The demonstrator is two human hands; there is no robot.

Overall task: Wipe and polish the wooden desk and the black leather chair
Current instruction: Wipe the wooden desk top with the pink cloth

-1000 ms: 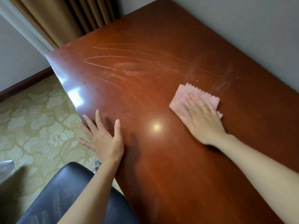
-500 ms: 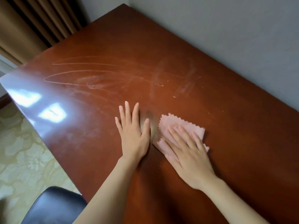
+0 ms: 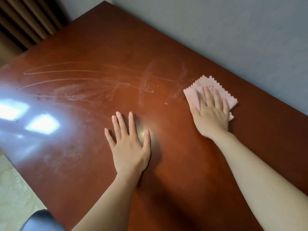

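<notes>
The glossy reddish-brown wooden desk (image 3: 166, 180) fills most of the view, with pale wipe streaks across its far left half. My right hand (image 3: 211, 114) presses flat, fingers straight, on a folded pink cloth (image 3: 196, 92) with zigzag edges, near the desk's far right side by the wall. My left hand (image 3: 129, 144) lies flat on the bare wood at the middle, fingers spread. Only a corner of the black leather chair (image 3: 41, 220) shows at the bottom left.
A grey wall (image 3: 233, 30) runs along the desk's far edge. Brown curtains (image 3: 25, 19) hang at the top left. Patterned beige carpet (image 3: 15, 189) lies left of the desk. Bright window reflections glare on the desk's left part.
My right hand slid the pink cloth away from my left hand, to the right and farther toward the wall. My left hand stayed flat near the desk's middle. The view shifted slightly.
</notes>
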